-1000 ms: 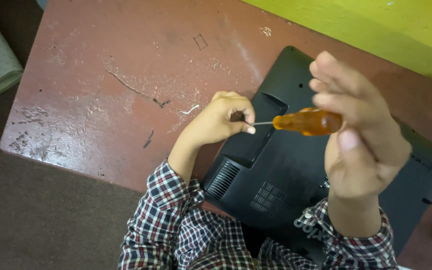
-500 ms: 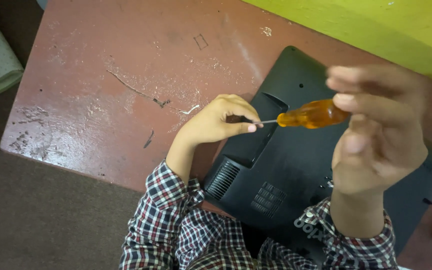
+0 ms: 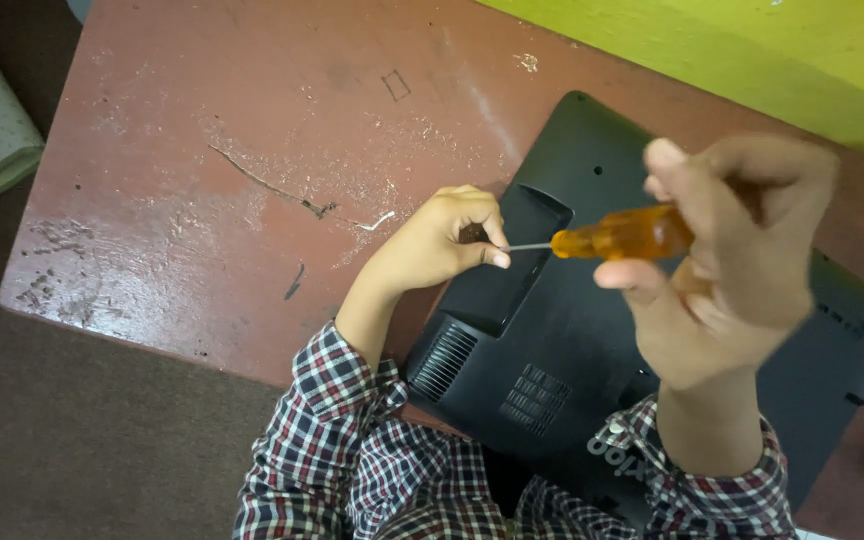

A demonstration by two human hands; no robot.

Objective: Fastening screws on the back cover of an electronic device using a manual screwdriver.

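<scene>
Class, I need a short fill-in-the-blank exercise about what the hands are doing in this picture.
1. The right hand holds a screwdriver with an ____ handle.
2. The left hand pinches the screwdriver's ____.
3. The black laptop lies bottom-up on a ____ table.

Missing words: orange; tip; red

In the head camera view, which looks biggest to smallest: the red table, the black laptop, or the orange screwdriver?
1. Red table
2. Black laptop, lying upside down
3. Orange screwdriver; it looks smallest even held nearer the camera.
</scene>
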